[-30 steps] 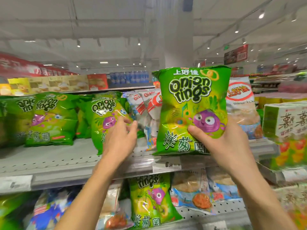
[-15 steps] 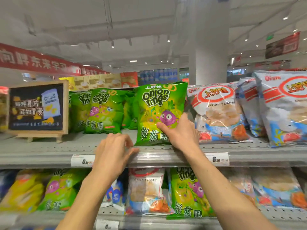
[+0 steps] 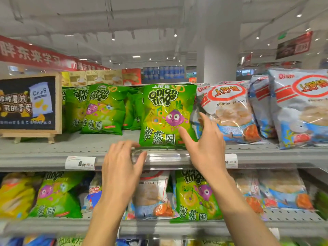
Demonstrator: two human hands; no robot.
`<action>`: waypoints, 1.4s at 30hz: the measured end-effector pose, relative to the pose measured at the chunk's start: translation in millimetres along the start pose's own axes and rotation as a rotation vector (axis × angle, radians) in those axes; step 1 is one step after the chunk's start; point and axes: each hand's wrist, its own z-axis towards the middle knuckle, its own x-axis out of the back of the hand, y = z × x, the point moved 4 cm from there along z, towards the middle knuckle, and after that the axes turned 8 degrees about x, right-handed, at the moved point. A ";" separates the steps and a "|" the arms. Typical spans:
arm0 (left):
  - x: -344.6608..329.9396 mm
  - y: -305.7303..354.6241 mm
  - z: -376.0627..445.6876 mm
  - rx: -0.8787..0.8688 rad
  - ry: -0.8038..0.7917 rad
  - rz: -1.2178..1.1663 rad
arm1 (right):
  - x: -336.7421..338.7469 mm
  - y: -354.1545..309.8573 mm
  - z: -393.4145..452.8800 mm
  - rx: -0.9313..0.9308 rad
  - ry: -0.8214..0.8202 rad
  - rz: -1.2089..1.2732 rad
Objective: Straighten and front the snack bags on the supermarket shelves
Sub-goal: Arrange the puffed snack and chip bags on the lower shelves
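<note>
A green onion rings bag (image 3: 165, 110) stands upright and faces forward at the front edge of the top shelf (image 3: 53, 148). My right hand (image 3: 205, 144) is at its lower right corner: the thumb lies on the front, the straight fingers spread along the right edge. My left hand (image 3: 122, 166) rests on the clear price rail just below the bag's lower left corner, fingers loosely bent and holding nothing. More green onion rings bags (image 3: 104, 110) lean further back to the left.
White shrimp flakes bags (image 3: 229, 110) crowd the shelf right of the green bag. A small chalkboard chips sign (image 3: 28, 103) stands at the left end. The lower shelf holds mixed bags, including another onion rings bag (image 3: 195, 196). A price tag (image 3: 80, 163) hangs on the rail.
The right hand carried the green bag down and set it on the shelf's front edge, then loosened its grip. The left hand moved from the shelf's bags down to the rail.
</note>
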 end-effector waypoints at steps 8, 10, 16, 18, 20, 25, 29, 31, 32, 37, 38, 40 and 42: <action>-18.8 -2.2 -89.0 0.141 0.271 -0.405 | 37.3 46.1 -102.2 -0.108 0.353 0.291; -25.4 -14.0 -107.4 0.223 0.253 -0.430 | 37.6 70.5 -134.0 -0.230 0.352 0.312; -50.9 -49.8 -155.6 0.501 0.103 -0.385 | 20.6 130.5 -211.0 -0.519 0.145 0.218; -57.8 -53.5 -167.1 0.515 0.038 -0.347 | 16.2 140.6 -223.3 -0.525 0.049 0.121; -65.4 -55.6 -173.1 0.541 -0.032 -0.326 | 13.4 148.3 -228.8 -0.523 -0.013 0.053; -82.7 -64.8 -173.1 0.614 -0.085 -0.325 | 4.9 155.8 -222.6 -0.503 -0.131 0.019; -95.2 -74.6 -163.9 0.612 -0.075 -0.301 | -5.4 156.6 -203.9 -0.429 -0.227 -0.027; -99.6 -81.0 -153.2 0.572 -0.067 -0.263 | -14.8 157.5 -190.1 -0.399 -0.270 -0.039; -101.3 -84.6 -146.9 0.558 -0.076 -0.253 | -20.2 158.6 -183.2 -0.397 -0.287 -0.035; -119.4 -107.0 -111.5 0.614 -0.297 -0.381 | -48.9 168.6 -153.6 -0.493 -0.342 0.083; -123.5 -111.3 -105.0 0.622 -0.354 -0.406 | -53.0 170.7 -149.1 -0.513 -0.347 0.102; -131.5 -118.8 -94.4 0.616 -0.456 -0.426 | -61.1 175.8 -143.9 -0.542 -0.376 0.108; -139.6 -126.5 -86.7 0.583 -0.521 -0.423 | -66.1 179.0 -142.9 -0.549 -0.372 0.120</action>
